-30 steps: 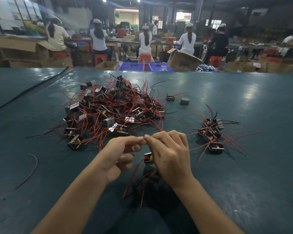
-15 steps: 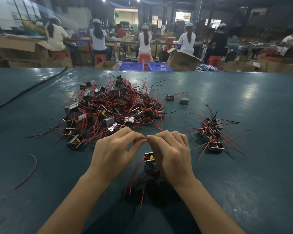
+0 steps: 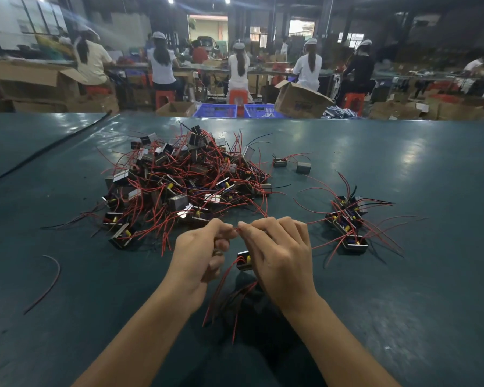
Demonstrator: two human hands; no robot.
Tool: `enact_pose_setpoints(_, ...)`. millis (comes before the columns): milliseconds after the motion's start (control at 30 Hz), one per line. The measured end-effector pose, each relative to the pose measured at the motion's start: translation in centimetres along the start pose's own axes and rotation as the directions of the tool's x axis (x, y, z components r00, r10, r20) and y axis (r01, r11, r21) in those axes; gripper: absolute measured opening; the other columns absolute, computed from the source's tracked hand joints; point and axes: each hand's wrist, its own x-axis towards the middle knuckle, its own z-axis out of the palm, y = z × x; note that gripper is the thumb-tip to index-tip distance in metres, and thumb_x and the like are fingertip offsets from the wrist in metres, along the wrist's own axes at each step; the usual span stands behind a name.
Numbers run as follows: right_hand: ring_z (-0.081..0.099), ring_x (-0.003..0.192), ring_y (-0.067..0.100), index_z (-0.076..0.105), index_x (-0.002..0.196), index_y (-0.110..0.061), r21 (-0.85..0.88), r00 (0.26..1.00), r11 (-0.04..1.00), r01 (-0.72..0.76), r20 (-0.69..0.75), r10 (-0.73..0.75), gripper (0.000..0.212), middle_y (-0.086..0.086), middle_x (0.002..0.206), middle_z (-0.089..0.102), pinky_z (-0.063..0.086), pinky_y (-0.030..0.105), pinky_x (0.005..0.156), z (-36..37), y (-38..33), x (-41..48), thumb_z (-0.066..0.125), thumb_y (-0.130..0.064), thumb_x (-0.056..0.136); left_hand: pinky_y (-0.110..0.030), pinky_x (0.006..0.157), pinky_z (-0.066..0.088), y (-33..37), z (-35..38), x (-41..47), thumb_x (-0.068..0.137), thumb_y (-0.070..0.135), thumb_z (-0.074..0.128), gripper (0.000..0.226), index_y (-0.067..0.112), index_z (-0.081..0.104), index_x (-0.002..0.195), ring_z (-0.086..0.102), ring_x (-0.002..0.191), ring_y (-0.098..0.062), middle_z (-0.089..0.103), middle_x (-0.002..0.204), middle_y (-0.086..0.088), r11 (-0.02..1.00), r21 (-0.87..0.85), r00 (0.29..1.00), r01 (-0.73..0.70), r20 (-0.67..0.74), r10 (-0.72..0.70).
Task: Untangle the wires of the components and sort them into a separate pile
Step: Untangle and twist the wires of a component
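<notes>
Red wire (image 3: 235,228) is pinched between the left grip (image 3: 204,251) and the right grip (image 3: 281,254), whose fingertips meet and clench on it. Over the last second the left grip has rolled over and back, while the component (image 3: 243,261) hangs unmoved just below them, towards the near edge of the table (image 3: 403,303). The twist is probably still being worked out. The tangled pile (image 3: 185,185) sits towards the far edge. The sorted pile (image 3: 347,222), near the right edge, has yet to gain this one.
</notes>
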Motion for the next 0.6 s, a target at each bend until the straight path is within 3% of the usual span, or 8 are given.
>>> enact_pose_setpoints(33,0.060,0.074,0.021,0.077,0.097,-0.015,0.011,1.000,1.000,-0.008,0.011,0.008,0.011,-0.003,0.085,0.069,0.043,0.035,0.073,0.0,0.1,0.0,0.072,-0.021,0.089,-0.018,0.037,0.026,-0.2,-0.1,0.1,0.088,0.021,0.063,0.031,0.019,0.072,0.058,0.034,0.036,-0.005,0.053,0.052,0.008,0.978,0.150,0.989,-0.143,-0.017,0.147)
enact_pose_setpoints(67,0.059,0.074,0.021,0.077,0.097,-0.015,0.022,1.000,1.000,-0.015,0.022,0.015,0.011,-0.003,0.085,0.069,0.043,0.035,0.074,-0.1,0.2,-0.1,0.071,-0.021,0.090,-0.016,0.041,0.031,-0.3,-0.3,0.1,0.089,0.023,0.064,0.030,0.022,0.072,0.059,0.040,0.039,-0.004,0.058,0.053,0.009,0.875,0.357,0.937,-0.326,0.004,0.348)
enact_pose_setpoints(133,0.059,0.074,0.020,0.077,0.097,-0.015,0.032,0.999,0.999,-0.031,0.036,0.029,0.013,-0.003,0.085,0.069,0.041,0.034,0.075,-0.2,0.4,-0.1,0.068,-0.023,0.091,-0.015,0.048,0.039,-0.5,-0.9,0.2,0.088,0.029,0.067,0.018,0.028,0.072,0.071,0.052,0.048,-0.005,0.064,0.061,0.015,0.514,0.624,0.739,-0.588,0.155,0.656)
enact_pose_setpoints(167,0.059,0.074,0.020,0.076,0.097,-0.015,0.034,0.998,0.999,-0.040,0.040,0.038,0.013,-0.003,0.085,0.068,0.041,0.033,0.076,-0.2,0.5,-0.2,0.067,-0.023,0.092,-0.017,0.050,0.042,-0.4,-1.2,0.1,0.087,0.032,0.067,0.010,0.028,0.072,0.080,0.053,0.050,-0.005,0.064,0.065,0.017,0.386,0.663,0.669,-0.641,0.237,0.704)
enact_pose_setpoints(233,0.059,0.075,0.020,0.076,0.098,-0.013,0.037,0.998,0.998,-0.055,0.046,0.053,0.013,-0.003,0.086,0.068,0.040,0.033,0.077,-0.1,0.6,-0.2,0.068,-0.021,0.092,-0.025,0.051,0.048,-0.5,-1.6,0.1,0.085,0.035,0.069,0.015,0.026,0.072,0.096,0.050,0.050,-0.004,0.064,0.073,0.019,0.217,0.698,0.586,-0.682,0.345,0.734)
enact_pose_setpoints(333,0.059,0.076,0.020,0.076,0.097,-0.013,0.046,0.997,0.997,-0.057,0.046,0.055,0.012,-0.002,0.086,0.068,0.041,0.033,0.077,0.0,0.6,-0.2,0.069,-0.021,0.091,-0.030,0.048,0.049,-0.2,-2.1,0.2,0.087,0.031,0.071,0.017,0.022,0.073,0.101,0.048,0.048,-0.005,0.066,0.081,0.015,0.097,0.704,0.490,-0.704,0.382,0.784)
enact_pose_setpoints(433,0.059,0.076,0.021,0.076,0.098,-0.013,0.060,0.998,0.997,-0.048,0.052,0.045,0.013,-0.002,0.087,0.069,0.042,0.034,0.077,0.0,0.7,-0.2,0.068,-0.021,0.091,-0.032,0.044,0.047,0.0,-2.7,0.7,0.088,0.032,0.068,0.014,0.020,0.075,0.093,0.047,0.046,-0.008,0.067,0.082,0.012,-0.004,0.677,0.407,-0.736,0.446,0.797)
enact_pose_setpoints(600,0.059,0.074,0.021,0.076,0.097,-0.013,0.044,0.998,0.998,-0.042,0.045,0.040,0.011,-0.002,0.085,0.068,0.043,0.035,0.075,-0.1,0.6,-0.3,0.071,-0.020,0.090,-0.029,0.043,0.046,-0.1,-2.5,0.6,0.087,0.029,0.067,0.013,0.019,0.073,0.082,0.041,0.053,0.001,0.065,0.077,0.012,-0.044,0.706,0.418,-0.707,0.467,0.779)
